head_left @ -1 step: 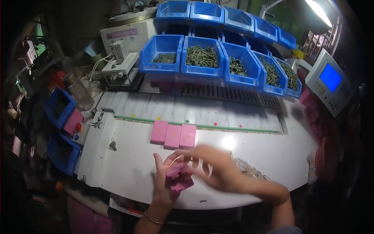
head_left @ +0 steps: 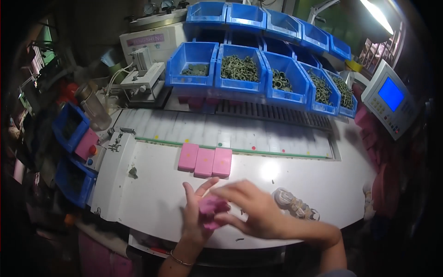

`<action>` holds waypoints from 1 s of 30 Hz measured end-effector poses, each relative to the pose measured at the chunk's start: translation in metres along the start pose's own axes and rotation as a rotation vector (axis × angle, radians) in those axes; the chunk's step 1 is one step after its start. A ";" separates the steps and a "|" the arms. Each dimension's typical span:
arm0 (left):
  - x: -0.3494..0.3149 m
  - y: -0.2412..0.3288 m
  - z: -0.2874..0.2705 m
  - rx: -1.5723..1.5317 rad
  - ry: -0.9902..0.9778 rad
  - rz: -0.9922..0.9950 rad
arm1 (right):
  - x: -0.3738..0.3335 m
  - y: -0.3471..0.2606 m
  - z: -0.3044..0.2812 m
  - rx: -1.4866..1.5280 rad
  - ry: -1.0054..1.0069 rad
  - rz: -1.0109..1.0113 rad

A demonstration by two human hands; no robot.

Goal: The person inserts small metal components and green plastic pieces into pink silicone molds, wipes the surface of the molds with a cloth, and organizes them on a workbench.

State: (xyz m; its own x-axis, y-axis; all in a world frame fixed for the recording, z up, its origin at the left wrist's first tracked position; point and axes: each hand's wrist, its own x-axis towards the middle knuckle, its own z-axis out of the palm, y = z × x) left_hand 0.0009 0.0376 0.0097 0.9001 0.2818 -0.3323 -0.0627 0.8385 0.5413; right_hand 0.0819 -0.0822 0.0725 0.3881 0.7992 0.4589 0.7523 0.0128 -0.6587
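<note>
Low over the middle of the white worktable, my left hand (head_left: 193, 214) lies palm up, thumb and forefinger stretched out. In its palm rests a pink soft-looking piece with a jagged edge (head_left: 212, 206), with a gap between its upper and lower parts. From the right, my right hand (head_left: 254, 210) reaches over, its thumb and fingers bent around the edge of the pink piece. Its fingertips are slightly blurred. Just beyond my hands, three pink blocks (head_left: 205, 161) sit side by side. Right of my right hand lies a bundle of white cord-like loops (head_left: 295, 203).
Blue bins (head_left: 237, 84) with small greenish metal parts stand at the back, below another row of bins. A control panel with a blue screen (head_left: 390, 94) is at the right. A white device (head_left: 143, 83) and a clear bottle (head_left: 94, 110) stand at the left.
My right hand has moved down and closer around the pink piece, and the gap in the piece looks narrower. The white bundle now shows more fully beside my right hand.
</note>
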 end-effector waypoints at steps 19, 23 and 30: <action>-0.011 -0.038 0.033 0.480 -0.273 0.023 | -0.123 0.042 -0.053 -0.608 -0.112 0.560; -0.003 -0.053 0.030 0.417 -0.218 0.051 | -0.119 0.025 -0.045 -0.567 -0.210 0.499; 0.016 -0.079 0.008 0.607 -0.042 0.375 | -0.101 0.011 0.004 -0.792 0.011 0.142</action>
State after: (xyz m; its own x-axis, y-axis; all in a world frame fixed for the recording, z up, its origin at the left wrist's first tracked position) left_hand 0.0236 -0.0283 -0.0322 0.8814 0.4721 -0.0162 -0.1312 0.2776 0.9517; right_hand 0.0485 -0.1606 0.0166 0.5101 0.7556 0.4110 0.8481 -0.5215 -0.0938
